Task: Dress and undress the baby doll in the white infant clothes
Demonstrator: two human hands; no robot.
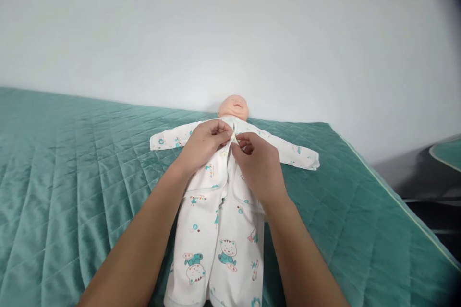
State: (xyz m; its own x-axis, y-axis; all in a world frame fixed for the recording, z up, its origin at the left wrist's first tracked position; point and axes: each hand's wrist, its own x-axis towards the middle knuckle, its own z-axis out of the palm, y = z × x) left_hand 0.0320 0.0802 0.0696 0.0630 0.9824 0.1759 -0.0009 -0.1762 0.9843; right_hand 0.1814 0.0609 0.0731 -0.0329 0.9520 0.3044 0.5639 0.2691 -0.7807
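A baby doll (235,105) lies on its back, its head toward the wall. It is dressed in a white long-sleeved baby jacket (205,180) with small printed figures, and white printed baby trousers (194,244). Both sleeves are spread out to the sides. At the upper chest, my left hand (211,140) pinches one front edge of the jacket. Close beside it, my right hand (257,158) pinches the opposite edge, and the fingertips nearly meet. Below them a button (224,154) shows on the left edge, and the front hangs apart there. My fingers hide the exact spot being gripped.
A green quilted cover (90,192) spreads under the doll, with a pale piped edge on the right. Behind the doll's head rises a white wall (230,33). Another green padded edge (448,153) shows at far right above a dark gap.
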